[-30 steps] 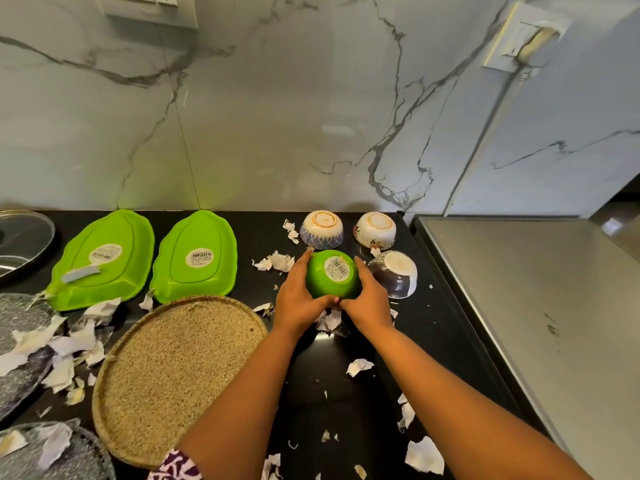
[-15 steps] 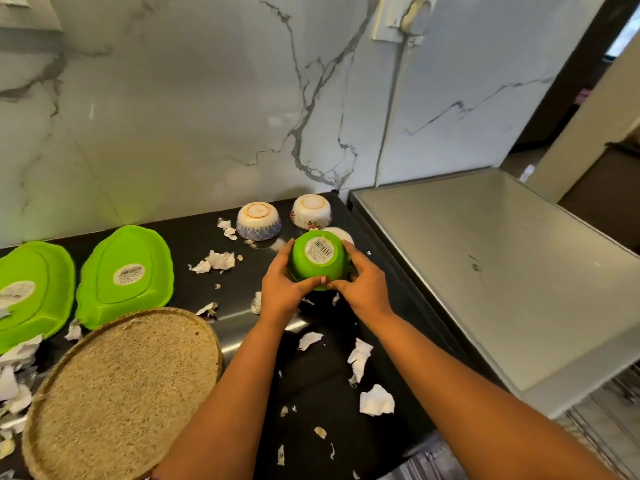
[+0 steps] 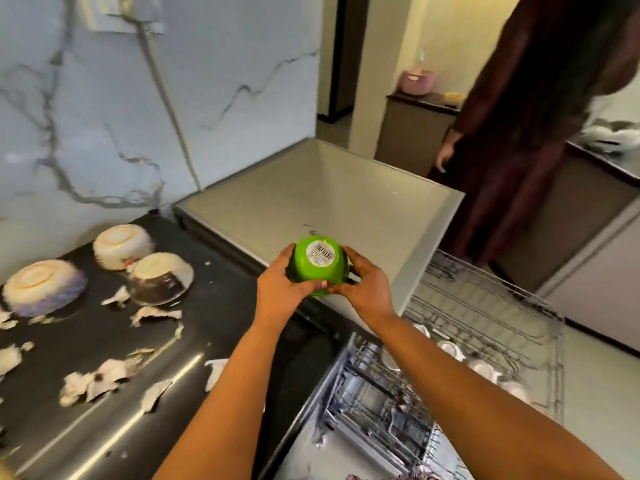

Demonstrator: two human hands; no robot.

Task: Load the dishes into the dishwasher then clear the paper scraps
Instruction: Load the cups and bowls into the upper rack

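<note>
One green bowl (image 3: 320,268), upside down, is clasped between my left grip (image 3: 277,289) and right grip (image 3: 369,289), fingers curled round its walls. A second ago it was low among the other bowls; now it hangs off the worktop (image 3: 214,292), over the dishwasher (image 3: 329,202) edge, near the pulled-out rack (image 3: 485,306). Three bowls (image 3: 159,278) and the scraps (image 3: 91,381) remain on the worktop, so I judge much is left.

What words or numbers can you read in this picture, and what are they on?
Round white sticker on the upturned bottom of the green bowl: a barcode and tiny print, too blurred to read.
Nothing else in view shows any readable word, number, brand or sign.
</note>
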